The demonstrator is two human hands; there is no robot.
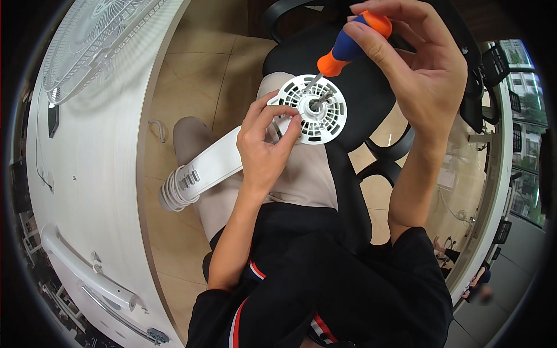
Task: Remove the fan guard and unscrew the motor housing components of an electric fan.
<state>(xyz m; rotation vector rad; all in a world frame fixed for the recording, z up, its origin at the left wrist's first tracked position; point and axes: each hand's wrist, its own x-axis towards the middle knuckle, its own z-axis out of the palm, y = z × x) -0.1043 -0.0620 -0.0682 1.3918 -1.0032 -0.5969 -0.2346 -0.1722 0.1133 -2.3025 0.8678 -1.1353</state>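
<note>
A white fan motor housing, round and slotted with a metal shaft at its centre, rests over my lap. Its long white body slants down to the left, with buttons and a coiled white cord at the far end. My left hand grips the housing's left edge between thumb and fingers. Above and to the right, my right hand pinches the handle of an orange and blue screwdriver. The screwdriver's metal shank slants down to the slotted face, left of the shaft; whether its tip sits in a screw is too small to tell.
On the white table at left stand a white fan grille, a dark phone, a curved white tube and small loose parts. A black chair faces me. Another table edge runs along the right.
</note>
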